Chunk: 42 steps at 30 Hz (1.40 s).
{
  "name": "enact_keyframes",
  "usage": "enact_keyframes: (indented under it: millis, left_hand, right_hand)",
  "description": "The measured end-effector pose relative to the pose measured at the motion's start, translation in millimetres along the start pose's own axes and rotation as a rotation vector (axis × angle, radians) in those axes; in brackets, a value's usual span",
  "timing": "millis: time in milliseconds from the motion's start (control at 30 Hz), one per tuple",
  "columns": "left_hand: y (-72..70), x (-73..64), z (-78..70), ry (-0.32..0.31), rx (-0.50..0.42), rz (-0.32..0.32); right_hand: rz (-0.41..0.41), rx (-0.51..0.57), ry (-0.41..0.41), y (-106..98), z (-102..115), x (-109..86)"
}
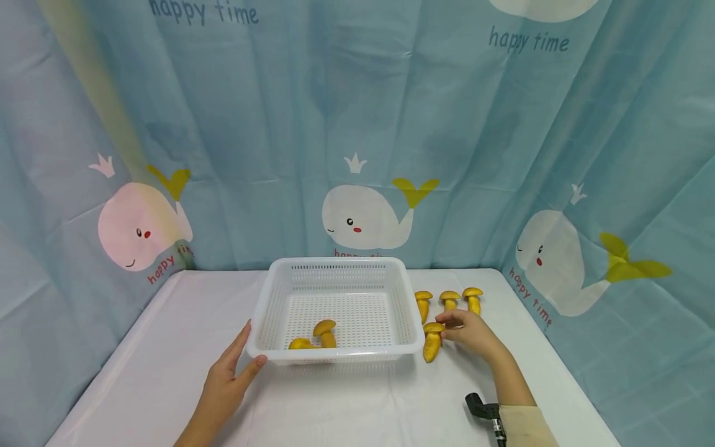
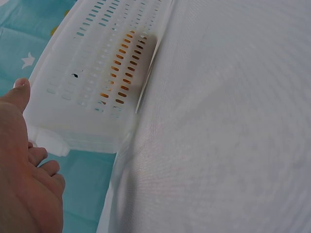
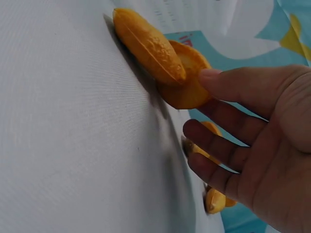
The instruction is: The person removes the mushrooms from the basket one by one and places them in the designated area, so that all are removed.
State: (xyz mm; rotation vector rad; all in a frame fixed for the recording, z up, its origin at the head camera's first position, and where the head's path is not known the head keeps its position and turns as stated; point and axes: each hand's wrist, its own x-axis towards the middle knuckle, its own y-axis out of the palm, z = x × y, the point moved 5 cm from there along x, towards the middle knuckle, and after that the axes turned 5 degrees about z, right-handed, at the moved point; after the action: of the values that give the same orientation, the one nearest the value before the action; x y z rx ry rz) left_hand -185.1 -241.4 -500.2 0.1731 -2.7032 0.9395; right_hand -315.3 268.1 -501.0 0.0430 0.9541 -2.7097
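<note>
The head camera looks forward and down across the tabletop (image 1: 335, 403) to the far curtain (image 1: 268, 124). The left wrist camera, tipped sideways, faces the basket (image 2: 73, 121) up close. The right wrist camera, also tipped, is close to the nearest mushroom (image 3: 146, 43) on the right. The head camera sees both.

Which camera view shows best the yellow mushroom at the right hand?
The right wrist view: the yellow mushroom appears large there, with its stem and the underside of its cap visible. The head view shows it small, beside the white basket; the left wrist view does not show it.
</note>
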Motion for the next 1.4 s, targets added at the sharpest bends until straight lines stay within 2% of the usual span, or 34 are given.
enact_keyframes:
  millis: [433, 633, 800, 1067, 1400]
  left_hand:
    - [-1.4, 0.0, -2.0, -0.017, 0.006, 0.005]
    - [-1.6, -0.3, -2.7, -0.006, 0.001, 0.001]
    - [-1.7, -0.1, -1.4, -0.026, 0.002, 0.010]
    - [-1.6, 0.1, -2.0, -0.026, -0.001, 0.013]
    - [-2.1, -1.0, -5.1, 0.025, -0.005, -0.005]
  right_hand:
    - [0.038, 0.001, -0.051, -5, 0, -3.8]
    - [0.032, -0.005, -0.030, -9, 1, -5.2]
    - [0.007, -0.037, -0.004, -17, 4, -7.5]
    - [-0.054, -0.067, -0.055, -34, 26, -17.6]
    - [-0.142, -0.095, -0.124, -43, 63, -36.6]
